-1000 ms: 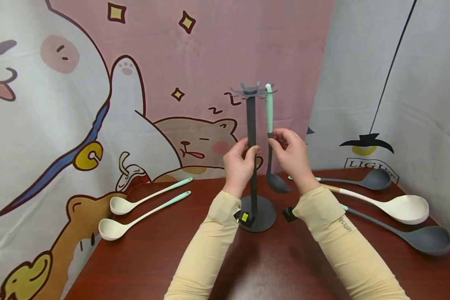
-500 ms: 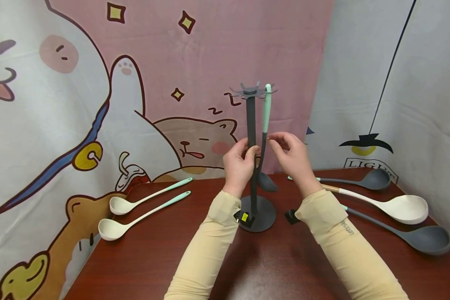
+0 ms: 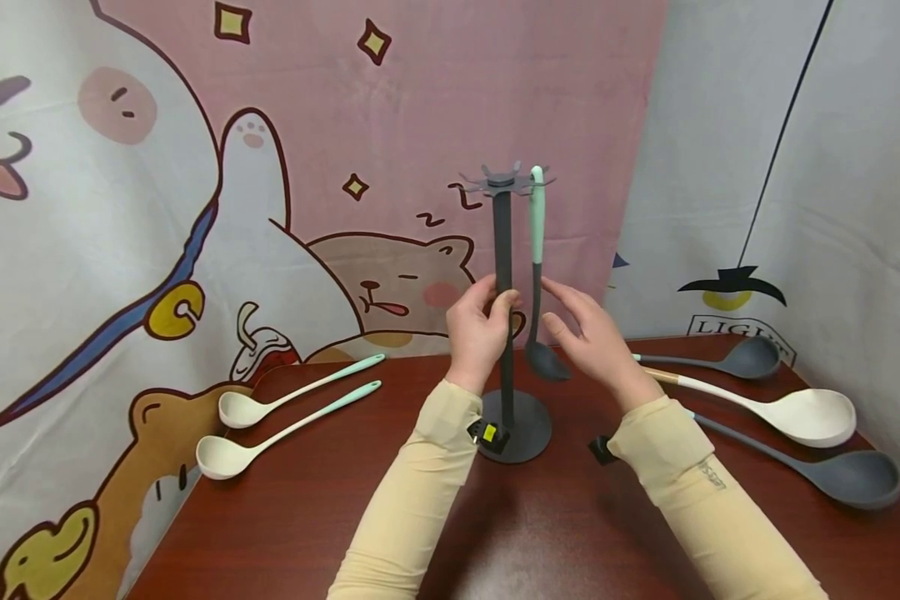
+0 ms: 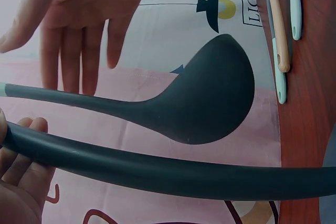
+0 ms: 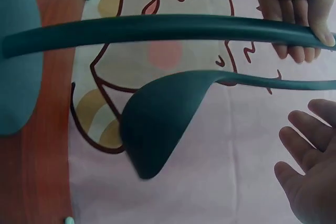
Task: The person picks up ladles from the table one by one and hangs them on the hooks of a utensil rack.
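Hand grips stand pole.

The dark grey stand rises upright near the far edge of the table, hooks fanned on top, its pole gripped by the left hand. From a right-side hook the mint-handled, dark grey ladle hangs bowl-down, just beside the right hand.

sleeves — pale yellow | right-sleeve lettering — dark | wrist cameras black
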`<state>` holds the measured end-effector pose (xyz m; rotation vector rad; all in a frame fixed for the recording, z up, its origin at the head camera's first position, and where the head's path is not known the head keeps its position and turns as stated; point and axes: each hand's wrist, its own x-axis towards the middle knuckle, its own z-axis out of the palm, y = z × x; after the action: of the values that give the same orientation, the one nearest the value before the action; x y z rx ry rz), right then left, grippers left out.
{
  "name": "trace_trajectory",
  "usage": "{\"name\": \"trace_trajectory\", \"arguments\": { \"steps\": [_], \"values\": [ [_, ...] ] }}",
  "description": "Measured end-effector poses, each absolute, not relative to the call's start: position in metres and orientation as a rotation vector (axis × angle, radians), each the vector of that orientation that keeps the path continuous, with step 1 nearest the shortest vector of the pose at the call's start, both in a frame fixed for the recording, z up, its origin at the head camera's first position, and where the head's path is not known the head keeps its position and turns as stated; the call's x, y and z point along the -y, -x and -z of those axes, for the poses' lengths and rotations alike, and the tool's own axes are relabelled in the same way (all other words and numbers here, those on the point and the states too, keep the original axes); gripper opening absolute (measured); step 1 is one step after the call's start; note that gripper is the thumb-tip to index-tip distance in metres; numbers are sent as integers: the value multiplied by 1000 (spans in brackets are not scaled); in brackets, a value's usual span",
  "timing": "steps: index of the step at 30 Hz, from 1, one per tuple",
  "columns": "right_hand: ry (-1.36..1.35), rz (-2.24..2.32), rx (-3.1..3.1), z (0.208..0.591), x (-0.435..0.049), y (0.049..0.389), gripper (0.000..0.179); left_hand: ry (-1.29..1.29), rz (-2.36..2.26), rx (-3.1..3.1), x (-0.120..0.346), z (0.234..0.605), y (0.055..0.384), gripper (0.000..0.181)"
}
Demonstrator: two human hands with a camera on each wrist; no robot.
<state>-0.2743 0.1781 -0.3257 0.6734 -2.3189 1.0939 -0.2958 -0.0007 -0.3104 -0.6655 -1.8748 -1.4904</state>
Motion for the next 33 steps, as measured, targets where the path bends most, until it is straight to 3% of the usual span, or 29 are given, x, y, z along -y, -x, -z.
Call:
{"name": "trace_trajectory", "arguments": {
  "steps": [15,33],
  "values": [
    [-818,-944,2441,351,-203,267,61,638,1495,1883,-1,310,295,9],
    [-789,-798,2634,376,-240,254,67,646,1476,1892,1,310,296,9]
  ]
}}
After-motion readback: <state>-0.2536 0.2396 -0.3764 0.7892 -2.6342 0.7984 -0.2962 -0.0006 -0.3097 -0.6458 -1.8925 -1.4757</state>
